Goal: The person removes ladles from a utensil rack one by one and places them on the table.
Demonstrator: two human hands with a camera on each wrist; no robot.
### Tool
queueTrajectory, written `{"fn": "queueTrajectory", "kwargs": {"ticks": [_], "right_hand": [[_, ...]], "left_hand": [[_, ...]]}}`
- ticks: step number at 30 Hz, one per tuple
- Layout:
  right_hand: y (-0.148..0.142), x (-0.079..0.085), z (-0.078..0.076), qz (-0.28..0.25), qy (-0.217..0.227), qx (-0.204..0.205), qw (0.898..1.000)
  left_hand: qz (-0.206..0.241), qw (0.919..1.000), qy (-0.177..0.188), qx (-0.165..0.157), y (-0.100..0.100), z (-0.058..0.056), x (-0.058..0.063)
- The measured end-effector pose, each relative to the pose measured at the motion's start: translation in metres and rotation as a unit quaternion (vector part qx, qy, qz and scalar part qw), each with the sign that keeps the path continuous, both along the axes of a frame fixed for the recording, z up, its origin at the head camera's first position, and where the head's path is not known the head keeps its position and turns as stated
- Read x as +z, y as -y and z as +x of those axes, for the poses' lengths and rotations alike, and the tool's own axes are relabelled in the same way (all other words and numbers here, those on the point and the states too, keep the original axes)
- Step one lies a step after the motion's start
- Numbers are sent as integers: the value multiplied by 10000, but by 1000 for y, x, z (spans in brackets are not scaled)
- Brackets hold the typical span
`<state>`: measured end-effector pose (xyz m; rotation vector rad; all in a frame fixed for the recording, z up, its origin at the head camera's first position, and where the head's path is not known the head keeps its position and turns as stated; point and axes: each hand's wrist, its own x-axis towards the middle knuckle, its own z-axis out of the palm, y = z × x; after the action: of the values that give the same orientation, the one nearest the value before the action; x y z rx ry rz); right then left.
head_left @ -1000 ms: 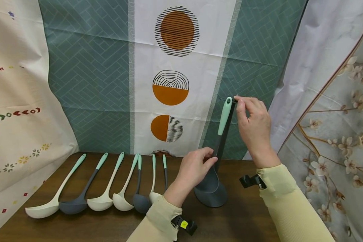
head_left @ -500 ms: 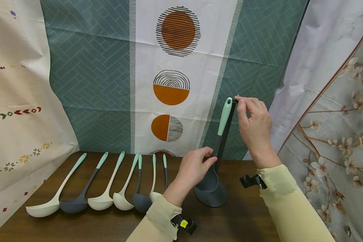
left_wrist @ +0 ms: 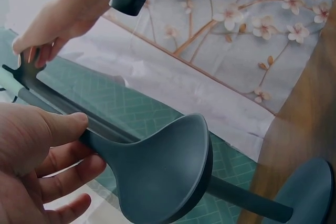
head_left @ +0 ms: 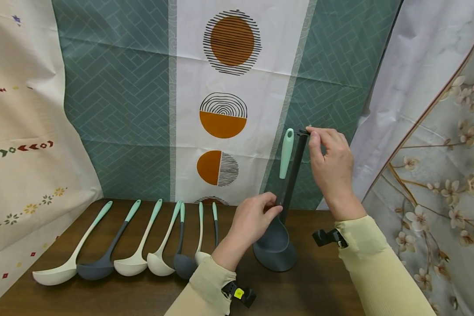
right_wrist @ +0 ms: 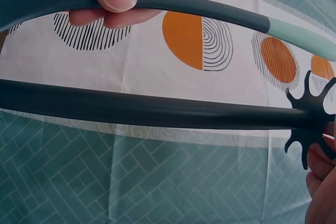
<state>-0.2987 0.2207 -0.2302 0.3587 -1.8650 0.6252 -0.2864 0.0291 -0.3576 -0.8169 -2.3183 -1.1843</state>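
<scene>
My left hand (head_left: 253,221) pinches a dark grey ladle (head_left: 274,237) between thumb and fingers, partway down its shaft. The ladle is near upright, bowl down, with a mint green handle end and a hanging hole at the top. Just right of it rises a dark utensil stand (head_left: 294,175) with a round base. Its top carries a ring of curved hooks (right_wrist: 310,106), plain in the right wrist view. My right hand (head_left: 332,158) grips that top by the hooks. A gap shows between ladle handle and pole. In the left wrist view the bowl (left_wrist: 163,166) overlaps the pole.
Several ladles stand in a row to the left on the brown table (head_left: 300,294), among them a cream ladle (head_left: 57,274) and a grey ladle (head_left: 96,267), with mint handle ends pointing back. A patterned cloth (head_left: 118,109) hangs behind; a floral curtain (head_left: 438,210) hangs at right.
The ladle's handle has moved left, away from the stand's pole and hooks, and its bowl has shifted slightly right. The right hand keeps its hold on the stand's top.
</scene>
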Motion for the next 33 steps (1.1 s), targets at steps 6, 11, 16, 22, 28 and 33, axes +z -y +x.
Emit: {"fn": "queueTrajectory", "kwargs": {"ticks": [6, 11, 16, 22, 28, 33], "right_hand": [[0, -2, 1, -43, 11, 31, 10000], [-1, 0, 1, -39, -25, 37, 10000], [-2, 2, 2, -42, -64, 11, 10000], [-2, 3, 3, -39, -22, 43, 10000], [-2, 2, 3, -35, 8, 53, 10000], [-2, -1, 1, -5, 53, 72, 10000]], "left_hand": [[-9, 10000, 5, 31, 3, 0, -2], [-82, 9998, -74, 184, 11, 2, -2], [-227, 9988, -17, 430, 20, 1, -3], [-376, 9968, 190, 683, 28, -2, -10], [-477, 9945, 191, 912, 32, -7, -21], [-589, 9916, 261, 1117, 36, -12, -31]]}}
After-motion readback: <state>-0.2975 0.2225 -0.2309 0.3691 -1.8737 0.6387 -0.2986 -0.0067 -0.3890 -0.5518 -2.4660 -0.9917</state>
